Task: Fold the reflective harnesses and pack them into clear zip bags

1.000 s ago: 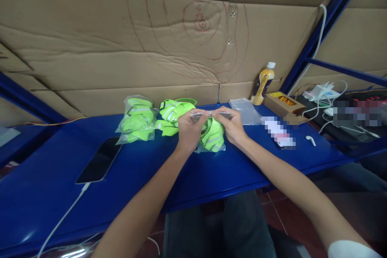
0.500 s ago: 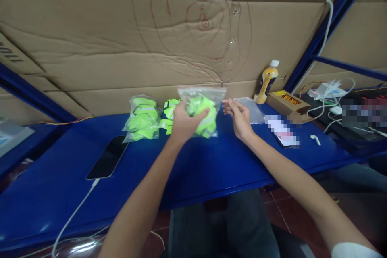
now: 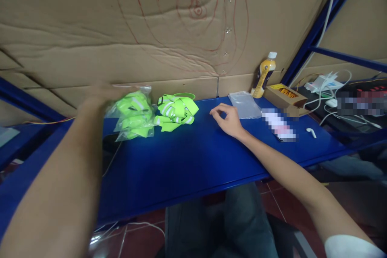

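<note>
At the left, my left hand (image 3: 104,96) is blurred by motion at the top edge of a clear zip bag of neon-green reflective straps (image 3: 134,105). Its fingers are too smeared to show whether they grip it. That bag lies on other bagged green straps (image 3: 137,128). A loose bundle of green straps with silver stripes (image 3: 177,109) lies unbagged between my hands. To its right, my right hand (image 3: 227,119) hovers at or just above the table, fingers curled and thumb near the index finger, nothing visible in them. Behind it lies a flat clear plastic bag (image 3: 245,105).
The blue table (image 3: 181,161) backs onto a cardboard wall (image 3: 75,48). On the right are a yellow bottle (image 3: 264,74), an open cardboard box (image 3: 286,98), a partly blurred-out phone (image 3: 279,125) and a white earbud (image 3: 311,132). A dark phone (image 3: 110,149) is partly behind my left forearm.
My left hand has carried the bag of straps leftward onto the other bagged straps. The loose bundle is now uncovered. My right hand has shifted slightly left and its fingers have curled.
</note>
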Demonstrator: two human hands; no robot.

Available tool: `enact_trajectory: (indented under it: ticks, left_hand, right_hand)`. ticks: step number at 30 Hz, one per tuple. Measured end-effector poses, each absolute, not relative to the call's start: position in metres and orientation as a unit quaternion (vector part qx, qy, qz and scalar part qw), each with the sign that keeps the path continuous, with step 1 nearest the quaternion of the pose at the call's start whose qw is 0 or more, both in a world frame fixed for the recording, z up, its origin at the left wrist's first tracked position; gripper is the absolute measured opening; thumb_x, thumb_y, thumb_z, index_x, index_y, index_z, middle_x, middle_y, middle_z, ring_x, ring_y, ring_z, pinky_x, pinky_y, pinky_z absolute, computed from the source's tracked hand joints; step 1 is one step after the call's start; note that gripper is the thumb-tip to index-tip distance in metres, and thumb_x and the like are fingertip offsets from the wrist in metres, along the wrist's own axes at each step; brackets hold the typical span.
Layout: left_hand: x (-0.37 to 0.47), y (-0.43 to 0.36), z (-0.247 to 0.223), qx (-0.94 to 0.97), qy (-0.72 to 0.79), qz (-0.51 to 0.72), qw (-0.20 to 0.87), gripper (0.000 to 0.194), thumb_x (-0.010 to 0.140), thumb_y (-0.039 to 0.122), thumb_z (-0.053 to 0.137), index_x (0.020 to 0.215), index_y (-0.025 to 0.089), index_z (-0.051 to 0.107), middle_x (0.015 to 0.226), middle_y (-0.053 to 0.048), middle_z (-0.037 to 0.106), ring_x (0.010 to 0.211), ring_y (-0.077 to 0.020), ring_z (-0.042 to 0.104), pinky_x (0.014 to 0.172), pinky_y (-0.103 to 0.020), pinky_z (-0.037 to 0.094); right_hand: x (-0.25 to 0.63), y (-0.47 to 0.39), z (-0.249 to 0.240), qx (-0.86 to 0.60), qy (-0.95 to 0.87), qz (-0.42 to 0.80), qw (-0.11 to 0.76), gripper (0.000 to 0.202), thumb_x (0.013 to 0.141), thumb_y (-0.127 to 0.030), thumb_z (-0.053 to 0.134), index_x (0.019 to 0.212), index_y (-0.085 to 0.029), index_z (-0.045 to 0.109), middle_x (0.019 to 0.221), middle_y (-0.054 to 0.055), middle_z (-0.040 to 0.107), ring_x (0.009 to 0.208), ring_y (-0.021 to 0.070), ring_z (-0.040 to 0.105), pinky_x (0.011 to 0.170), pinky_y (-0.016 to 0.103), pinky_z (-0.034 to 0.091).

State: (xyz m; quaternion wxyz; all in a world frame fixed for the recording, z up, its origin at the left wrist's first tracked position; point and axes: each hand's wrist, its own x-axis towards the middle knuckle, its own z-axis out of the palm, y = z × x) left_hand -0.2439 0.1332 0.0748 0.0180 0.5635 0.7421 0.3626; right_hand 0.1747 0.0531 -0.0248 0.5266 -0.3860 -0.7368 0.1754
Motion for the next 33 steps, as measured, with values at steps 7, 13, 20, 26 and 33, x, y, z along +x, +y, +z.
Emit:
enact_trajectory:
  ticks: [7, 13, 20, 26, 33]
  left_hand:
    - [-0.188, 0.11, 0.077, 0.663, 0.727, 0.156, -0.084, 0.076, 0.098, 0.057, 0.062, 0.146, -0.003, 0.058, 0.158, -0.031, 0.052, 0.147, -0.0517, 0.044, 0.118, -0.072, 0.035]
    - [-0.183, 0.1, 0.015, 0.664, 0.729, 0.166, -0.029, 0.064, 0.102, 0.043, 0.052, 0.151, 0.002, 0.057, 0.16, -0.023, 0.056, 0.148, -0.0457, 0.046, 0.122, -0.067, 0.033]
    - [-0.201, 0.103, -0.001, 0.645, 0.735, 0.211, -0.002, 0.061, 0.101, 0.046, 0.051, 0.148, 0.01, 0.065, 0.154, -0.017, 0.064, 0.139, -0.0475, 0.057, 0.118, -0.068, 0.039]
    - [-0.197, 0.103, -0.008, 0.655, 0.724, 0.215, -0.004, 0.066, 0.098, 0.047, 0.049, 0.147, 0.007, 0.065, 0.154, -0.021, 0.063, 0.14, -0.0483, 0.056, 0.119, -0.067, 0.04]
    - [-0.197, 0.107, -0.017, 0.651, 0.723, 0.228, -0.031, 0.072, 0.097, 0.056, 0.044, 0.148, 0.01, 0.064, 0.153, -0.026, 0.061, 0.144, -0.0515, 0.05, 0.117, -0.066, 0.04]
  right_hand:
    - [0.176, 0.055, -0.031, -0.384, -0.754, 0.17, 0.505, 0.025, 0.097, -0.033, 0.064, 0.078, -0.023, 0.077, 0.075, 0.002, 0.071, 0.07, 0.0189, 0.063, 0.072, 0.035, 0.047]
    - [0.176, 0.052, -0.035, -0.369, -0.777, 0.159, 0.485, 0.026, 0.098, -0.032, 0.063, 0.079, -0.023, 0.076, 0.077, 0.003, 0.072, 0.072, 0.019, 0.065, 0.072, 0.035, 0.047]
    - [0.172, 0.05, -0.034, -0.357, -0.803, 0.156, 0.45, 0.023, 0.1, -0.028, 0.059, 0.084, -0.023, 0.075, 0.084, 0.004, 0.073, 0.079, 0.0202, 0.066, 0.078, 0.036, 0.051]
    - [0.147, 0.057, -0.008, -0.324, -0.866, 0.036, 0.38, 0.026, 0.102, -0.033, 0.059, 0.118, -0.018, 0.074, 0.12, 0.013, 0.074, 0.113, 0.029, 0.065, 0.107, 0.046, 0.05]
    - [0.056, 0.102, 0.013, -0.448, -0.871, 0.06, 0.192, 0.101, 0.092, -0.077, 0.065, 0.167, -0.014, 0.038, 0.159, 0.029, 0.051, 0.145, 0.0528, 0.048, 0.114, 0.073, 0.041]
